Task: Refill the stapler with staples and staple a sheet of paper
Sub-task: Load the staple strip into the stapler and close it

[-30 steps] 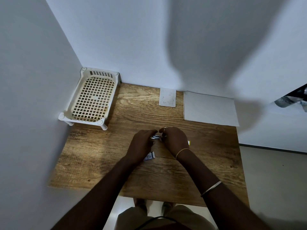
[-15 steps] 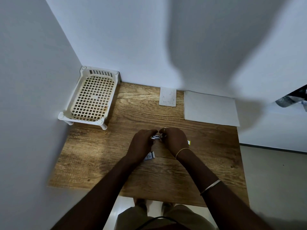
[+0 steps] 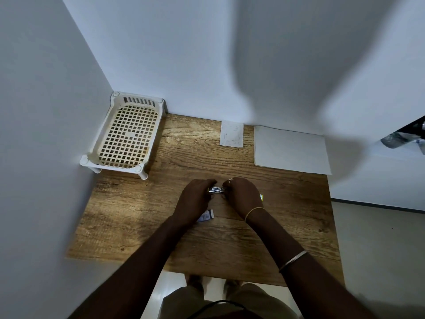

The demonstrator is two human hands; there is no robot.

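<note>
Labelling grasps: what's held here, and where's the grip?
Both hands hold the small metal stapler just above the table: left hand on its left end, right hand on its right end. Only the middle shows.

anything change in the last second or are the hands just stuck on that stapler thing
Nothing visibly changed. The left hand and right hand stay closed on the small metal stapler between them, over the middle of the table. The sheet of paper, the small card, the white basket and the little packet by the left wrist lie where they were.
</note>
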